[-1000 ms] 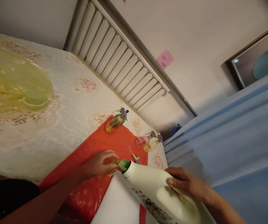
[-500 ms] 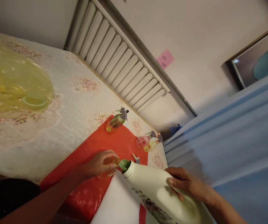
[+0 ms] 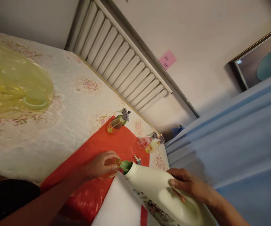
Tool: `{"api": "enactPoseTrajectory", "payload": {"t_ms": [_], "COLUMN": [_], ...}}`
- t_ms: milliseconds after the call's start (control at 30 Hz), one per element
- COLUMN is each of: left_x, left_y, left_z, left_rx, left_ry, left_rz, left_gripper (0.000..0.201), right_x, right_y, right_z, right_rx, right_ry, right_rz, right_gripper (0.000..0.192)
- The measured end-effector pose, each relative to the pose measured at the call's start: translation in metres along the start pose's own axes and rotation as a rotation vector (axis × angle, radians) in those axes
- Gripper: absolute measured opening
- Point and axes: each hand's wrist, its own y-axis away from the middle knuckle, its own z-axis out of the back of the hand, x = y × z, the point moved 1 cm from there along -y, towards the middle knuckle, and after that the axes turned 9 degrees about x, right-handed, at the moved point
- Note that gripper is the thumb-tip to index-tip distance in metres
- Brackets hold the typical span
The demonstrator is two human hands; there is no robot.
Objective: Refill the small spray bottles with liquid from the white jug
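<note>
Both hands are closed on things: the right hand (image 3: 189, 185) grips a white jug (image 3: 159, 191) tipped so its green spout (image 3: 125, 165) meets the small orange bottle (image 3: 110, 168) clasped by the left hand (image 3: 100, 165) over a red sheet (image 3: 95, 163), with three spray bottles (image 3: 116, 123) beyond.

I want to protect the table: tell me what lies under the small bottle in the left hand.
A red plastic sheet lies under the small bottle over the floral tablecloth. The left hand covers the bottle's base.
</note>
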Motion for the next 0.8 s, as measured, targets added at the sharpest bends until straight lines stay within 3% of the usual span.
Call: {"api": "enactPoseTrajectory", "payload": {"t_ms": [800], "left_x": [0.0032], "left_y": [-0.0018], "left_z": [-0.0003], "left_rx": [0.0], "left_ry": [-0.019], "left_rz": [0.004], "left_gripper": [0.022], "right_x": [-0.0032], "right_y": [-0.0006], "right_z": [0.0023], "right_rx": [0.013], "right_ry": [-0.003], "right_rz": [0.016], "right_gripper": [0.049]}}
